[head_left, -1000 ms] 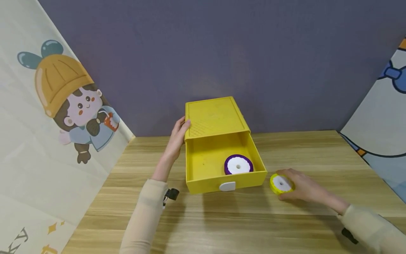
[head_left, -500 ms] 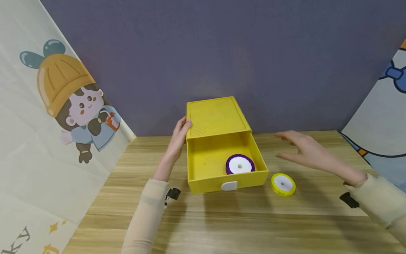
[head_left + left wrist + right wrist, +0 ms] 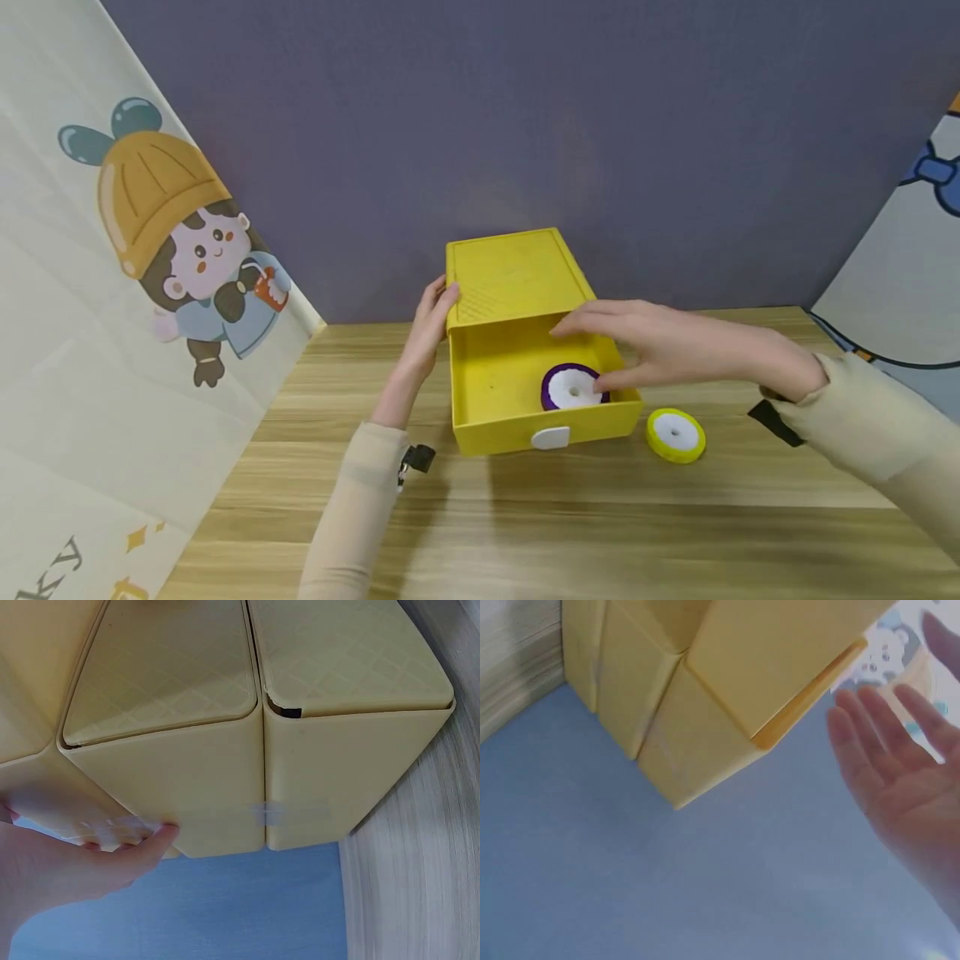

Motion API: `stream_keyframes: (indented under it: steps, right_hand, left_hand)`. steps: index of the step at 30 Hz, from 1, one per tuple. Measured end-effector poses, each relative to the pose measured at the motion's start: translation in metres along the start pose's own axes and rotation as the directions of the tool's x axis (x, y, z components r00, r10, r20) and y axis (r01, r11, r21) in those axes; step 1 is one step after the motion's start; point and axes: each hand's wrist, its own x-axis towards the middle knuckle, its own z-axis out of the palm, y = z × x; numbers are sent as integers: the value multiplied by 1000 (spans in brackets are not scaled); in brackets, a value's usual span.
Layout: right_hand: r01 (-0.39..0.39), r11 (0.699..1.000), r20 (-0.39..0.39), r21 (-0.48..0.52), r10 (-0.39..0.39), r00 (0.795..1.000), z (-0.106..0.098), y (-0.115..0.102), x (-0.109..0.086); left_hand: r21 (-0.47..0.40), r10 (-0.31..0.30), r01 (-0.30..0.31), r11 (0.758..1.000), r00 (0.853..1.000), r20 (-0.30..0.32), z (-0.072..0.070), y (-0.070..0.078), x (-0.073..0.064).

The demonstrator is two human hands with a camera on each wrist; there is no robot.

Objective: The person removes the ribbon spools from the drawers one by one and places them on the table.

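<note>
A yellow drawer unit (image 3: 517, 271) has its top drawer (image 3: 495, 439) pulled out, with a white tab on the front. Inside lies a purple ribbon spool (image 3: 558, 392) with a white face, near the drawer's front right corner. My right hand (image 3: 652, 342) reaches over the drawer's right wall, fingers spread and holding nothing; its thumb overlaps the purple spool's edge. On the table, just right of the drawer, lies a yellow ribbon spool (image 3: 675, 435). Against the unit's upper left side rests my left hand (image 3: 426, 329), fingers extended; the left wrist view shows fingertips touching its side panel (image 3: 195, 780).
The unit stands on a wood-grain table (image 3: 600, 533), close to a blue-grey back wall (image 3: 525, 125). A printed white panel (image 3: 90, 358) borders the left, another the right (image 3: 892, 275). Lower drawers show in the right wrist view.
My right hand has let go of the yellow spool beside the drawer, lifted away, and moved left over the drawer to the purple spool. The left hand stays on the unit.
</note>
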Motion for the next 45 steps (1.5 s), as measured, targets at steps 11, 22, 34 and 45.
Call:
stream_keyframes:
  steps: [11, 22, 34, 45]
  right_hand:
    - [-62, 997, 356, 55, 38, 934, 10, 1, 23]
    - [29, 1000, 442, 9, -30, 896, 24, 6, 29]
    - [25, 1000, 433, -4, -20, 901, 26, 4, 30]
    - [49, 998, 396, -38, -30, 918, 25, 4, 28]
  left_hand:
    - [-10, 0, 0, 1000, 1000, -7, 1, 3, -3]
    - [-14, 4, -4, 1000, 1000, -10, 2, -1, 0]
    - [-17, 14, -14, 1000, 1000, 3, 2, -1, 1]
    - [-18, 4, -4, 1000, 1000, -21, 3, 0, 1]
